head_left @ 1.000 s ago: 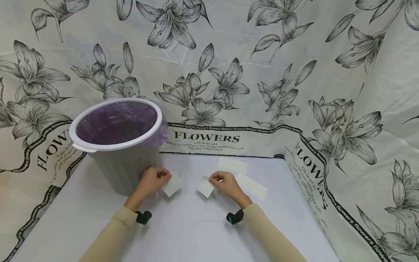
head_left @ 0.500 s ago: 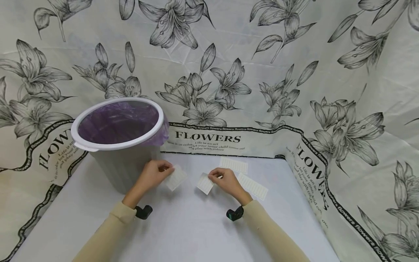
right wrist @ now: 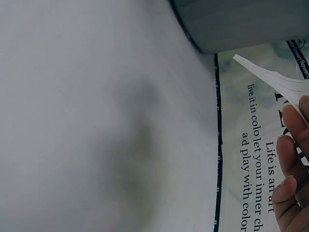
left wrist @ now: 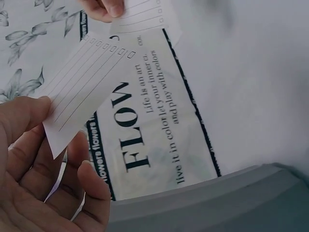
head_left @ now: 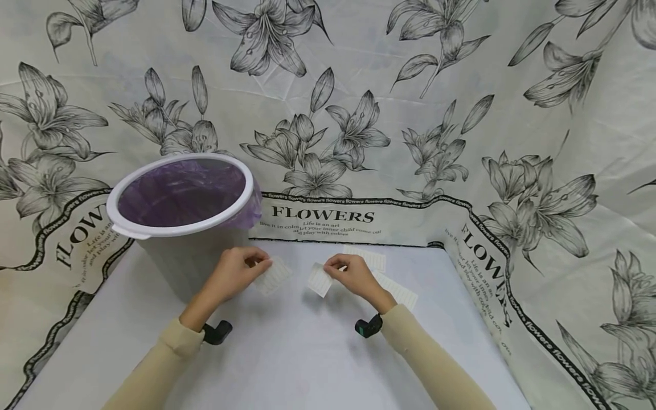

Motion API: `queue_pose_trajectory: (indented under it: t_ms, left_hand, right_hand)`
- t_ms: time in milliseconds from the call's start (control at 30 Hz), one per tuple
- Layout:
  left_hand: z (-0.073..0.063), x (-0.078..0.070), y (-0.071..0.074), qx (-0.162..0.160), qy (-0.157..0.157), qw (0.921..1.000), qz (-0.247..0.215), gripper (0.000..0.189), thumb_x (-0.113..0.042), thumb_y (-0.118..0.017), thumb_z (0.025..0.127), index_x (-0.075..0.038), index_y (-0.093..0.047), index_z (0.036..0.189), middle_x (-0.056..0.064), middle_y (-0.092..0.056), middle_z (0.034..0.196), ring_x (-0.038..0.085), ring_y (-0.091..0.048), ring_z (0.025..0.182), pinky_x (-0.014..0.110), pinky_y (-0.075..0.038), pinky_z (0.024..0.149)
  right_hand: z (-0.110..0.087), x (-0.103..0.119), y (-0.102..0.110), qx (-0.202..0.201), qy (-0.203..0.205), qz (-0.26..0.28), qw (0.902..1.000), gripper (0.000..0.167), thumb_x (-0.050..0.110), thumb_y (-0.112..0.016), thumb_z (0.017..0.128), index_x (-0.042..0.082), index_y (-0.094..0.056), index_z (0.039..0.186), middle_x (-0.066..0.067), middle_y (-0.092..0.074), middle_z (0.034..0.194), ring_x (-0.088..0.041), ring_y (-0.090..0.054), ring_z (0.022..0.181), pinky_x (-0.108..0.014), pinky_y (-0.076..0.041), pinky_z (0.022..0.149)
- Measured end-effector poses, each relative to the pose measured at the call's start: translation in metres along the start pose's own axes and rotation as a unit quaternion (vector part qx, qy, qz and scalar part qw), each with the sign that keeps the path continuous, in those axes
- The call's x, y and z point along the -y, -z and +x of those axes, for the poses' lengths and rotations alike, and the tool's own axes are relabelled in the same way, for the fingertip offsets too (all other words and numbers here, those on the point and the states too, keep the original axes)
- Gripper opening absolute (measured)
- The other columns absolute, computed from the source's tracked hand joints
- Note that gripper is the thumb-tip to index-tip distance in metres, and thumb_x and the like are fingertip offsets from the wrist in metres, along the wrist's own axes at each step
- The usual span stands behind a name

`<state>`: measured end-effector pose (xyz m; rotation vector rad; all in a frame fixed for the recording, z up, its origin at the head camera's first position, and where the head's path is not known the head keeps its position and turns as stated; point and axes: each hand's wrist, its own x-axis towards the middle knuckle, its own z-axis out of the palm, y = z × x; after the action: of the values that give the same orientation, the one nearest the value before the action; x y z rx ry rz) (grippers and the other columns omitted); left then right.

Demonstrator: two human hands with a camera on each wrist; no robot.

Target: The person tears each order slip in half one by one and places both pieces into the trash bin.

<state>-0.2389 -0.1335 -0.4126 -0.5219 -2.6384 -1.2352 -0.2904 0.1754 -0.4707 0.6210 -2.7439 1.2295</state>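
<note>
My left hand pinches a small piece of white lined paper by its corner, between thumb and fingers. Ruled lines and a row of little boxes show on this piece in the left wrist view, where the left hand has its other fingers loosely bent below. Across a short gap, my right hand pinches a second piece of lined paper, held tilted above the table. This second piece looks bent in the right wrist view. On the table beyond the right hand lie two longer lined sheets, partly hidden.
A grey bin with a white rim and a purple liner stands at the left, close beside my left hand. White cloth covers the table. A flower-printed curtain encloses the back and sides.
Both hands have moved slightly up and away over the table, each carrying its piece of paper. The right hand now covers part of the far sheet.
</note>
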Motion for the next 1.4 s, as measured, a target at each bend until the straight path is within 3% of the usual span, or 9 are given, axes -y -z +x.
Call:
queue_pose_trajectory:
  t_ms: [267,500,900,1167,1400]
  left_hand:
    - [-0.005,-0.02,0.019,-0.008,-0.022,0.9997,0.009,0.01,-0.02,-0.074,0.096,-0.011,-0.079,0.099,-0.001,-0.077,0.09,0.014,-0.066,0.082,0.028,-0.053,0.07]
    - [-0.006,-0.035,0.039,-0.018,-0.061,0.9974,0.034,0.008,-0.017,-0.075,0.095,-0.009,-0.079,0.097,-0.002,-0.075,0.085,0.01,-0.063,0.075,0.026,-0.053,0.066]
    - [-0.007,-0.054,0.07,-0.028,-0.084,0.9948,0.05,0.007,-0.016,-0.076,0.095,-0.01,-0.078,0.095,-0.003,-0.07,0.077,0.009,-0.06,0.07,0.024,-0.052,0.064]
    - [-0.006,-0.063,0.083,-0.035,-0.11,0.9914,0.062,0.003,-0.013,-0.076,0.094,-0.01,-0.079,0.095,-0.004,-0.071,0.077,0.008,-0.061,0.068,0.023,-0.053,0.062]
    - [-0.008,-0.065,0.093,-0.056,-0.124,0.9873,0.081,0.004,-0.014,-0.078,0.093,-0.009,-0.078,0.094,-0.005,-0.07,0.075,0.007,-0.061,0.066,0.023,-0.054,0.061]
  right_hand:
    - [0.01,0.011,0.007,0.004,0.024,-0.008,0.9997,0.01,0.019,-0.073,0.097,0.011,-0.078,0.098,-0.001,-0.076,0.088,-0.008,-0.064,0.076,-0.025,-0.055,0.069]
    - [0.02,0.026,0.014,0.003,0.04,-0.005,0.9992,0.012,0.019,-0.073,0.097,0.009,-0.078,0.1,-0.003,-0.077,0.089,-0.015,-0.067,0.077,-0.025,-0.054,0.068]
    - [0.043,0.059,0.018,0.006,0.087,-0.007,0.9962,0.015,0.022,-0.071,0.099,0.01,-0.078,0.103,-0.004,-0.077,0.092,-0.018,-0.068,0.075,-0.025,-0.054,0.066]
    - [0.057,0.081,0.018,0.008,0.108,-0.004,0.9941,0.017,0.024,-0.071,0.099,0.01,-0.078,0.104,-0.005,-0.077,0.095,-0.014,-0.067,0.076,-0.024,-0.054,0.069]
    - [0.065,0.097,0.018,0.012,0.127,0.012,0.9917,0.014,0.022,-0.071,0.099,0.01,-0.078,0.104,-0.005,-0.077,0.094,-0.019,-0.068,0.079,-0.025,-0.053,0.069]
